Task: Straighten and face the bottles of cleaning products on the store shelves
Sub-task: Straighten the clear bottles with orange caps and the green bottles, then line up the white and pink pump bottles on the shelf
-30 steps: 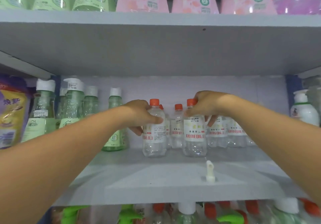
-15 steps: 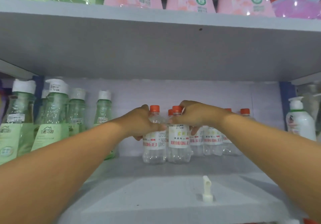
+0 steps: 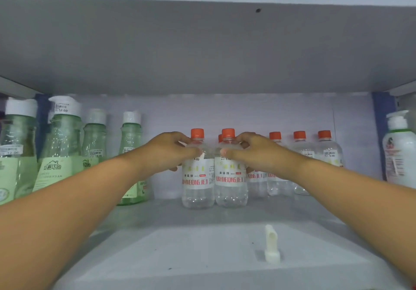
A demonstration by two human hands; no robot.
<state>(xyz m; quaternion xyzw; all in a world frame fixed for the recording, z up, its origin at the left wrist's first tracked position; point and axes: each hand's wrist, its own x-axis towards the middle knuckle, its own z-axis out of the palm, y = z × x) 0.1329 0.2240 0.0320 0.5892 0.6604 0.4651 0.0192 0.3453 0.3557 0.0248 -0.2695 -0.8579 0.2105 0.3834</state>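
At the far left of the frame we see the green bottles (image 3: 60,145) with white caps; the outermost one is cut by the picture edge, and our left forearm covers the lower part of the nearer ones, so their labels read only in pieces. A price sticker sits on one cap, but its small print is blurred.

In the middle, our left hand (image 3: 167,152) grips the shoulder of the left clear bottle (image 3: 198,177) — fingers curled round the back, thumb across the front. Just beside it, touching or almost touching, stands the right clear bottle (image 3: 229,177), and our right hand (image 3: 258,152) clamps its shoulder in the same way. Both bottles are upright with the red lettering turned toward us, well back on the shelf board (image 3: 202,244). A third orange cap shows between them from behind; its body is hidden.

To the right, the back row of clear bottles (image 3: 315,154) is half covered by our right wrist. At the right edge a white pump bottle (image 3: 399,154) is cut off.

In front of the two bottles the board lies open up to its front edge — only a small white plastic clip (image 3: 272,243) stands there. Above, the underside of the upper shelf (image 3: 202,49) fills the top half of the frame.
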